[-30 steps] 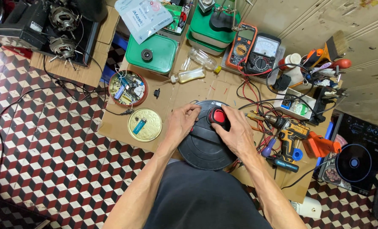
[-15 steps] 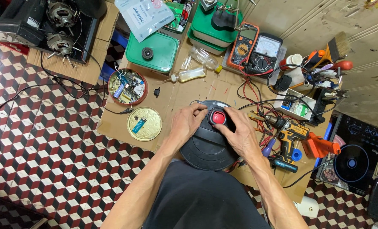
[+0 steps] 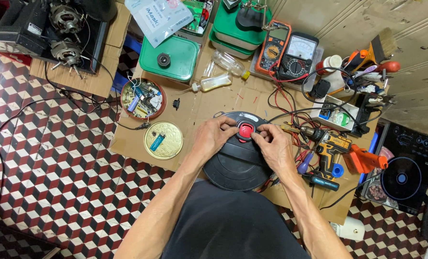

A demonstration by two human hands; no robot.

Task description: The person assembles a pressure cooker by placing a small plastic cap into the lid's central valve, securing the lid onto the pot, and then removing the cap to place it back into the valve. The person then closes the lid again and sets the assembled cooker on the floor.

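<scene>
A round black lid-like appliance part [image 3: 235,163] lies on a sheet of cardboard [image 3: 214,98] in front of me, with a red knob [image 3: 246,130] near its far edge. My left hand [image 3: 215,136] rests on the black part and its fingertips pinch the left side of the red knob. From the other side, my right hand [image 3: 274,146] grips the same knob with thumb and fingers. Both forearms reach in from the bottom of the view.
Two multimeters [image 3: 288,50] with red and black leads sit at the back. Green boxes [image 3: 171,57], a round tin of parts [image 3: 143,99], a gold lid [image 3: 163,139], a cordless drill [image 3: 331,146], an orange tool [image 3: 365,159] and motors [image 3: 62,29] surround me. Checkered floor lies at the left.
Both hands have drawn in from the sides of the black part to the red knob, and their fingers now pinch it.
</scene>
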